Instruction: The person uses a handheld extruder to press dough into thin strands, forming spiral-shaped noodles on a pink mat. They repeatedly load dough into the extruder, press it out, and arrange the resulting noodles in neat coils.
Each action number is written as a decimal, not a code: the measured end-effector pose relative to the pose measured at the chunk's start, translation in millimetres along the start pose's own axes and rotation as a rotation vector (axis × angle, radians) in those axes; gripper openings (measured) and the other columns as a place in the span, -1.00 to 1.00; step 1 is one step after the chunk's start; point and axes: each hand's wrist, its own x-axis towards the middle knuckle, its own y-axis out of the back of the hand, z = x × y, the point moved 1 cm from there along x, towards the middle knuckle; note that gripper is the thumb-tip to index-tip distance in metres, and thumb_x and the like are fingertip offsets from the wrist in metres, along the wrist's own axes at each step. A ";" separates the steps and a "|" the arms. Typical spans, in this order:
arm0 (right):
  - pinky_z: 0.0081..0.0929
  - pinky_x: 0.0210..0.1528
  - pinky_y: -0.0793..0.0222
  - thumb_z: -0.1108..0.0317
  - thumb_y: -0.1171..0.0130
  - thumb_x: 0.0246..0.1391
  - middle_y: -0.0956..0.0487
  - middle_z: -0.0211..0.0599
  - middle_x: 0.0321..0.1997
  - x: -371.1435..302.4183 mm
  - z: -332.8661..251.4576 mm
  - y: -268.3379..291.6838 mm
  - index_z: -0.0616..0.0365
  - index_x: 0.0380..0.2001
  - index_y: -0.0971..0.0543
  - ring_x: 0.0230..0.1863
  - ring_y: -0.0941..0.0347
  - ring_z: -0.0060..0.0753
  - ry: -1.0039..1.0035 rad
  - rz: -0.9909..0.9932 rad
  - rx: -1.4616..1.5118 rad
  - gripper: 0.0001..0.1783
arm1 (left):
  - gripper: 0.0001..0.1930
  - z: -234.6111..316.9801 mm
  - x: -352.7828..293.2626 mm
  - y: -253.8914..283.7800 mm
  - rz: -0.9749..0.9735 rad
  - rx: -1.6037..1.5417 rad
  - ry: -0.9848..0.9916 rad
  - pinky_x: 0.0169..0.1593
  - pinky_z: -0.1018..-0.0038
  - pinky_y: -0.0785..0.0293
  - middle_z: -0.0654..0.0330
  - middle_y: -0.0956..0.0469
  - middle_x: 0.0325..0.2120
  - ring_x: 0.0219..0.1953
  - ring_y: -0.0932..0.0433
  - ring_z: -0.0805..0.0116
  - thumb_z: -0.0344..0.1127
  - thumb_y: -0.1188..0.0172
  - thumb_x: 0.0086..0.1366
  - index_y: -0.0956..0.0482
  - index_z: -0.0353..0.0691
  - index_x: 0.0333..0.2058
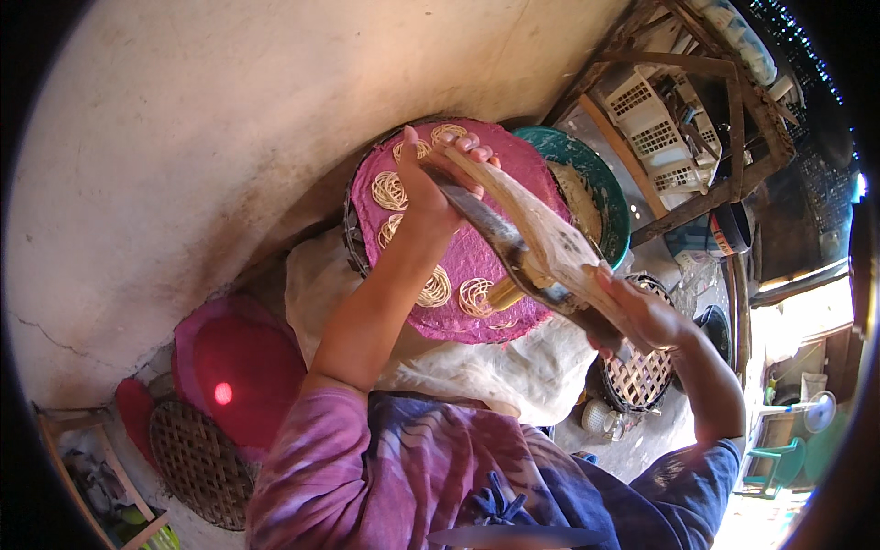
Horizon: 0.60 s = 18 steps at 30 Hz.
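Both hands hold a long two-bar wooden noodle press (541,225) slantwise over a round pink cloth-covered tray (500,147). My left hand (435,179) is closed round its far left end, thumb sticking up. Wrapped round the near right end is my right hand (649,312). A yellowish metal cylinder (505,293) juts from the press, just above a coil of pale strands (475,298). More strand nests (390,191) lie along the left side of the cloth. The press and my left forearm hide part of the tray.
Right behind the tray stands a green basin (616,197) with pale dough (577,197) in it. White cloth (541,367) drapes below the tray. Woven trays (197,463) and red-pink cloth (243,367) lie at left. A glass jar (600,420) sits near my right elbow; a wall rises at left.
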 end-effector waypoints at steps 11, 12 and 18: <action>-0.59 -0.57 -0.33 -0.27 0.35 0.35 -0.49 -0.38 -0.55 -1.0 6.4 -13.1 0.23 0.05 -0.44 -0.61 -0.40 -0.59 0.081 0.081 -0.072 -0.25 | -0.39 9.9 -8.1 4.9 0.087 -0.017 0.058 -0.16 0.18 -0.33 0.24 -0.38 -0.58 -0.45 -0.42 0.21 0.42 0.20 0.28 -0.32 -0.02 -0.58; -0.60 -0.56 -0.33 -0.25 0.35 0.35 -0.50 -0.38 -0.55 -2.6 11.3 -9.2 0.22 0.07 -0.44 -0.61 -0.40 -0.60 0.037 0.034 -0.063 -0.26 | -0.39 2.2 -8.8 12.2 0.094 -0.052 0.069 -0.17 0.18 -0.33 0.24 -0.38 -0.58 -0.46 -0.42 0.21 0.42 0.20 0.28 -0.31 -0.02 -0.58; -0.39 -0.50 -0.54 -0.41 0.43 0.26 -0.57 0.00 -0.41 33.4 45.8 17.4 0.21 0.15 -0.36 -0.54 -0.55 -0.31 0.109 -0.123 0.263 -0.11 | -0.42 -11.2 6.1 43.1 0.107 -0.089 0.018 -0.25 0.21 -0.33 0.29 -0.34 -0.65 -0.53 -0.39 0.28 0.35 0.14 0.32 -0.30 -0.02 -0.61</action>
